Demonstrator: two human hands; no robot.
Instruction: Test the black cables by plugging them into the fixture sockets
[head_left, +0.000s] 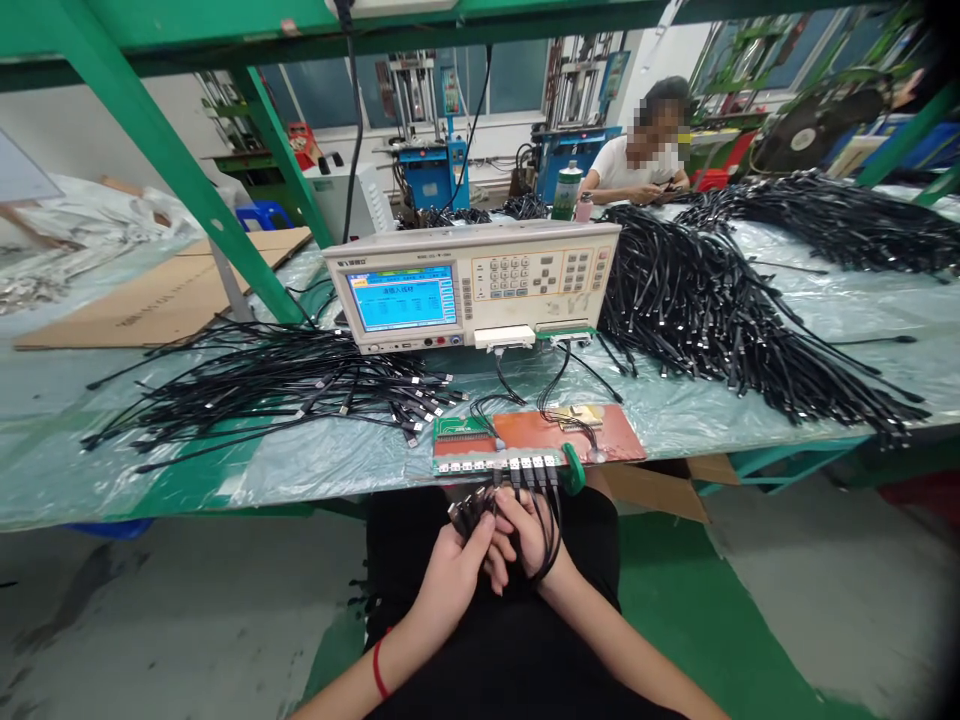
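Observation:
My left hand [466, 550] is closed around a small bunch of black USB cables [466, 512], their metal plugs sticking out past the fingers. Beside it, my right hand [527, 525] pinches one cable's plug [497, 478] just below a row of USB sockets [469, 466]. Whether that plug sits in a socket, I cannot tell. Several black cables [553, 515] are plugged into the sockets at the right of the row and loop down over my right wrist. The sockets line the front edge of a reddish-brown test board [540, 440] on the table.
A cable tester [480, 285] with a lit blue screen stands behind the board, wired to it. Loose cables [285, 385] lie left; a large heap [720, 310] lies right. Cardboard [150, 290] rests at far left. A person [637, 165] sits across the table. A green frame [172, 160] crosses above.

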